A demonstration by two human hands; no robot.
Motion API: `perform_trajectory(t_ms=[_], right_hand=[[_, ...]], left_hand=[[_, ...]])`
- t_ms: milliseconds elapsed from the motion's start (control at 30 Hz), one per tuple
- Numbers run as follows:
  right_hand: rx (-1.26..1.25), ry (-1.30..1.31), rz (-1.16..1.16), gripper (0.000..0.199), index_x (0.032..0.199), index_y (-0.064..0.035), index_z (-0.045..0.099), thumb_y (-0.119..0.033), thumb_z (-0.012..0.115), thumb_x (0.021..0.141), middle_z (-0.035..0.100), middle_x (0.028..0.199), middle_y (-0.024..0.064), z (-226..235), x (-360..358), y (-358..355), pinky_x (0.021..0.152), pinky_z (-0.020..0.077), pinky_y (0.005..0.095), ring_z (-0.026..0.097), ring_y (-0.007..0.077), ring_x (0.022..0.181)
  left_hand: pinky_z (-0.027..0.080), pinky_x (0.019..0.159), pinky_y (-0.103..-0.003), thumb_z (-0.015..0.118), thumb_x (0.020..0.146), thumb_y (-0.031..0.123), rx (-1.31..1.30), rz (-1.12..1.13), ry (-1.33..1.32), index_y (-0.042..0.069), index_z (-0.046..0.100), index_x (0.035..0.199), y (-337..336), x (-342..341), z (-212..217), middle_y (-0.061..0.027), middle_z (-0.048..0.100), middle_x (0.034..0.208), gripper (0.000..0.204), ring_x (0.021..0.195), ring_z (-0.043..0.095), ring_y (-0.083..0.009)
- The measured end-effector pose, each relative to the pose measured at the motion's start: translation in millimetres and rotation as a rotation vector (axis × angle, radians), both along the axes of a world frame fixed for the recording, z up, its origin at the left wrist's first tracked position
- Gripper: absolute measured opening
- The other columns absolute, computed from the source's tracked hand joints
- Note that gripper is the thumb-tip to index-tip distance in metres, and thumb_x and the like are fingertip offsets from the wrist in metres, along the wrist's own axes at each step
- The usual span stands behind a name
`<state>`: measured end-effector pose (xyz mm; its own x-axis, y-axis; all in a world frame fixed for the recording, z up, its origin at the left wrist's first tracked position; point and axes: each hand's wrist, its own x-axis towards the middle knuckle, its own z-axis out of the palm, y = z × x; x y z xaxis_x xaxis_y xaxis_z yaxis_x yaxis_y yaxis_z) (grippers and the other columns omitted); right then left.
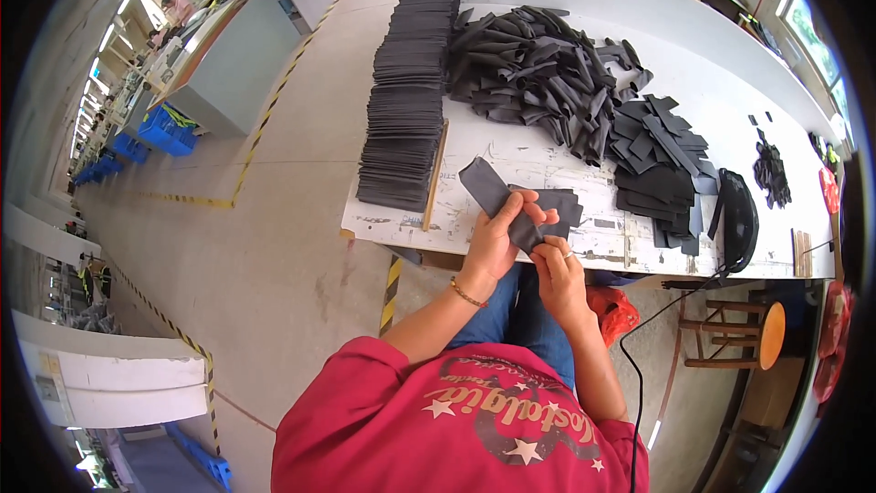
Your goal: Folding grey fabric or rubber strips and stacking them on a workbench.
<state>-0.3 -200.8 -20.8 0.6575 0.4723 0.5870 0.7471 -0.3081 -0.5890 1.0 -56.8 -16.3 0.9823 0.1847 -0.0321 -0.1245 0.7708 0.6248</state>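
Note:
A dark grey fabric strip (484,184) is held between my two hands above the table's near edge. My left hand (493,242) pinches its middle with the thumb on top. At its lower end, the fingertips of my right hand (558,278) are closed on the strip. A few flat dark fabric pieces (564,208) lie on the white table (511,151) just beyond my hands. Left of them runs a long, tidy row of stacked dark pieces (406,100), with a wooden strip (436,178) along its side. A loose heap of curled dark pieces (538,68) lies farther back.
Flat dark pieces (657,173) are piled right of my hands, beside a black curved object (735,219). A black cable (639,338) hangs off the table near my right arm. A round wooden stool (771,335) and a red plastic bag (613,313) are below.

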Motion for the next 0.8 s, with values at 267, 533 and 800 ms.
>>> perform_trajectory(t_ms=[267, 533, 800], right_hand=[[0.040, 0.032, 0.058, 0.016, 0.096, 0.0004, 0.055, 0.006, 0.063, 0.083, 0.058, 0.097, 0.0178, 3, 9, 3, 0.065, 0.0500, 0.0411, 0.060, 0.0372, 0.080], [0.035, 0.106, 0.075, 0.010, 0.093, 0.0006, 0.057, 0.005, 0.061, 0.085, 0.060, 0.097, 0.0171, 8, 12, 5, 0.070, 0.0496, 0.0393, 0.060, 0.0365, 0.082], [0.122, 0.352, 0.058, 0.011, 0.093, 0.0016, 0.056, -0.002, 0.064, 0.087, 0.058, 0.100, 0.0124, 14, 10, 5, 0.072, 0.0488, 0.0319, 0.060, 0.0233, 0.078]], left_hand=[[0.050, 0.093, -0.044, 0.052, 0.100, 0.025, -0.055, 0.044, -0.087, 0.000, 0.058, 0.108, -5, -1, -8, -0.0094, 0.065, 0.081, 0.027, 0.092, 0.067, -0.0306], [0.049, 0.094, -0.044, 0.051, 0.101, 0.026, -0.098, 0.075, -0.076, 0.001, 0.058, 0.107, -8, -2, -11, -0.0088, 0.064, 0.083, 0.027, 0.094, 0.066, -0.0299], [0.048, 0.095, -0.045, 0.049, 0.101, 0.029, -0.097, 0.103, -0.049, 0.000, 0.057, 0.112, -6, 1, -7, -0.0120, 0.067, 0.089, 0.033, 0.103, 0.064, -0.0324]])
